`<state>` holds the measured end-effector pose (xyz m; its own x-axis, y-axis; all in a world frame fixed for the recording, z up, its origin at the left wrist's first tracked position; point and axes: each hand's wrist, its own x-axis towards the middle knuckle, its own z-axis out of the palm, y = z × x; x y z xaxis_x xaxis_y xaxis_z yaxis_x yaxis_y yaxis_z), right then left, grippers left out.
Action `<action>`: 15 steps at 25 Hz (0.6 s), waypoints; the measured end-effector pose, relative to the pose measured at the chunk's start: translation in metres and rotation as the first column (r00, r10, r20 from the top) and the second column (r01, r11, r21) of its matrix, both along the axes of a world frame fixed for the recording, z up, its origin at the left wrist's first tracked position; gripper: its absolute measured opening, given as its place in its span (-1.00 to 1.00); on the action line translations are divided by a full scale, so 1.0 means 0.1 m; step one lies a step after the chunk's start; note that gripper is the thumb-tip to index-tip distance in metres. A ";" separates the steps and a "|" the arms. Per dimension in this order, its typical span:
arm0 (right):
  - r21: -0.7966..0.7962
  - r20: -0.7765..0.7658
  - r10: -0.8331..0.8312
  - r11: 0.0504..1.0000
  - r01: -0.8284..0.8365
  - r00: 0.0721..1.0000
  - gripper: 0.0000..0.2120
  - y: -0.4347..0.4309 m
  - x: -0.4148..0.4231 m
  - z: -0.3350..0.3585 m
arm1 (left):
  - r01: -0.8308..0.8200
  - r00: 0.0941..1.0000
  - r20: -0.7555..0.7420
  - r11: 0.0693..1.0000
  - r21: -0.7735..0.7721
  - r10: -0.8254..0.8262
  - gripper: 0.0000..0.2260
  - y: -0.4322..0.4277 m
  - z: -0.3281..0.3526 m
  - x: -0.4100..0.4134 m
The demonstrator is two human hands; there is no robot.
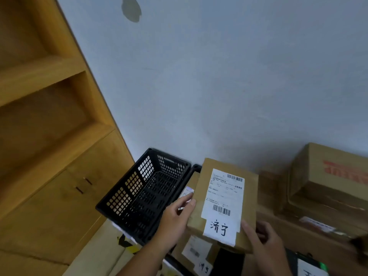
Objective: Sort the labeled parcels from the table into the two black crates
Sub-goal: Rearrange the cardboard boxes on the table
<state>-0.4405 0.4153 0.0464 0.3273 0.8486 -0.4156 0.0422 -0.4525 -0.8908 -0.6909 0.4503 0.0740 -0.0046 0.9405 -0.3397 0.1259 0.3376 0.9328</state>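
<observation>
The left hand (178,213) had its fingers pressed flat against the left edge of a brown cardboard parcel (223,200), thumb on top near the corner. The right hand (262,239) clamped the parcel's near right corner, thumb lying on the top face beside the white label (224,198), the other fingers curled beneath and out of sight. The parcel was held tilted in the air, its label bearing barcodes and handwritten characters. Left of the parcel stood an empty black crate (147,194), touching a second crate's rim (196,168) that showed just behind the parcel. Below the parcel lay another labeled parcel (196,253). Right of the parcel, larger cardboard boxes (326,188) were stacked against the wall (219,76).
</observation>
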 end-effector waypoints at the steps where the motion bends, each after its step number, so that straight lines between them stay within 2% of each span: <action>1: 0.013 0.015 -0.015 1.000 0.015 1.000 -0.65 0.17 -0.07 0.01 | 0.042 0.999 0.004 0.999 0.010 -0.042 -0.70 0.23 -0.01 -0.05; 7: 0.089 0.218 -0.168 0.984 0.152 0.961 -0.66 1.02 -0.38 -0.23 | 0.271 0.962 0.023 0.962 0.000 -0.271 -0.65 1.63 -0.42 -0.18; 11: 0.010 0.266 -0.212 0.976 0.218 0.940 -0.67 1.32 -0.48 -0.75 | 0.352 0.936 0.034 0.935 -0.045 -0.350 -0.64 2.14 -1.03 -0.14; 15: -0.060 0.279 -0.251 0.959 0.278 0.927 -0.69 1.53 -0.59 -1.37 | 0.383 0.923 0.002 0.917 -0.112 -0.385 -0.63 2.31 -1.76 -0.13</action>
<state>-0.4995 0.5681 -0.0911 0.6440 0.6761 -0.3579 0.1383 -0.5630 -0.8148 -0.7036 0.6811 -0.1023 0.3417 0.8288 -0.4431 0.2837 0.3585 0.8894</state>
